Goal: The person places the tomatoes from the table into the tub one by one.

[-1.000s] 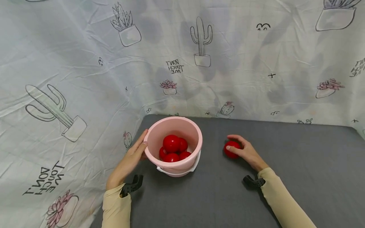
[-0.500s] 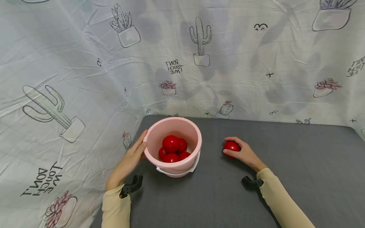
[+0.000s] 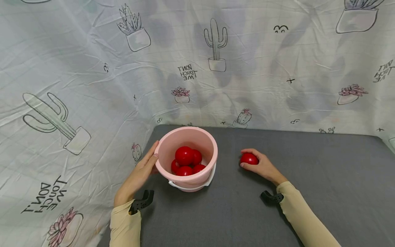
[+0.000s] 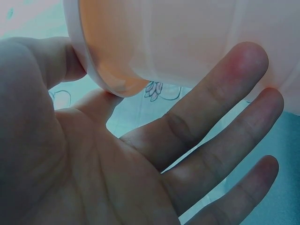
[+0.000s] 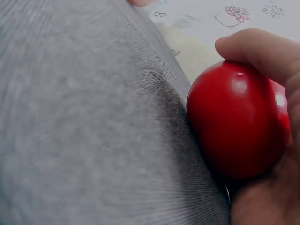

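A pink bucket with a white handle stands on the grey surface, holding several glossy red balls. My left hand lies along the bucket's left side. In the left wrist view its thumb touches the rim, and the longer fingers stretch nearly straight along the outer wall. To the right of the bucket, my right hand grips another red ball between thumb and fingers. The right wrist view shows this shiny ball close over the grey cloth.
A grey cloth covers the work surface. White fabric printed with cacti hangs along the back and left. Black wrist mounts are worn below both hands.
My right thumb and fingers have come around the red ball, and the hand has shifted slightly left with it. My left hand and the bucket stay as they were.
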`<state>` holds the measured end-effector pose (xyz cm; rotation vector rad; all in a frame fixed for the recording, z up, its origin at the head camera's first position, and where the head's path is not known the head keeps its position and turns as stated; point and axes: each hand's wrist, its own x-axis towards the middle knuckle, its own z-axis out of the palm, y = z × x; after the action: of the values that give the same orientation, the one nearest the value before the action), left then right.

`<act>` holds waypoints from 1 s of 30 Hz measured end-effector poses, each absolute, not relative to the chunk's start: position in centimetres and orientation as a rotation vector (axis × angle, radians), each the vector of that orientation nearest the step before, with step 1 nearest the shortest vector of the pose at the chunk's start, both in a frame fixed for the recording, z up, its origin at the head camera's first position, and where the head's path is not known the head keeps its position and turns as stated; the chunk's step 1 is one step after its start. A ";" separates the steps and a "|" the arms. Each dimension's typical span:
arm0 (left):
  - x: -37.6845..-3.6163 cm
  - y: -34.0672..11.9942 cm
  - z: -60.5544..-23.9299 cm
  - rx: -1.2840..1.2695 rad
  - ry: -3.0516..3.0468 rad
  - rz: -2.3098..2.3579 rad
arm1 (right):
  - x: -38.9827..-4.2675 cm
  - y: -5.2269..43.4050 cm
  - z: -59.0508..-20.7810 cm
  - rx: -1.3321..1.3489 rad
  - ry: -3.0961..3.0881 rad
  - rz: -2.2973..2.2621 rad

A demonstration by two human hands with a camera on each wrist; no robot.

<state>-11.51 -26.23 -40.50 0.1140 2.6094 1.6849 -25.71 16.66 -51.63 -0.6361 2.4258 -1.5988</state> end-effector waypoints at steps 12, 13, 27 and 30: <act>-11.1 -26.5 -39.9 0.102 2.634 1.666 | -26.2 17.3 -51.0 -0.556 2.338 -1.711; -11.1 -26.4 -39.9 0.099 2.635 1.664 | -26.2 17.5 -50.9 -0.544 2.305 -1.741; -11.2 -26.1 -40.3 0.059 2.601 1.686 | -26.8 17.0 -47.8 -0.473 2.011 -1.971; -11.2 -26.1 -40.4 0.055 2.595 1.691 | -27.3 17.0 -46.1 -0.477 1.903 -2.071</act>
<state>-11.24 -26.11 -40.40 0.0547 2.5955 1.6915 -27.29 16.97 -46.09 -0.4771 1.9027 -2.0706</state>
